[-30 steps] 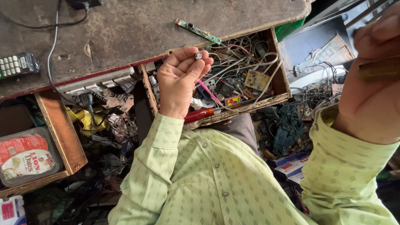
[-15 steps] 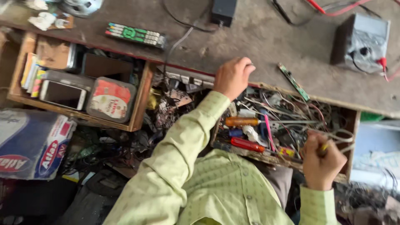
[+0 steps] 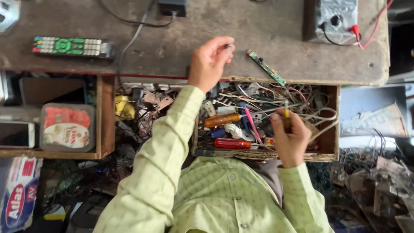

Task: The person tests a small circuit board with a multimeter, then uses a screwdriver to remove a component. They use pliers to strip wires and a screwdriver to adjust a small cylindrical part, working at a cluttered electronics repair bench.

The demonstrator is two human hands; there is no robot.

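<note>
A person in a pale green shirt sits at a worn grey counter (image 3: 258, 26). Their left hand (image 3: 210, 62) hovers over the counter's front edge, fingers (image 3: 225, 48) pinched on a small dark part (image 3: 227, 45), bare counter around it. Just beside lies a narrow green circuit strip (image 3: 266, 67). The right hand (image 3: 291, 138), fingers closed around a thin yellow-tipped tool (image 3: 286, 111), sits in an open wooden drawer (image 3: 330, 129) crowded with wires and screwdrivers. A remote control (image 3: 73, 46) lies far left.
</note>
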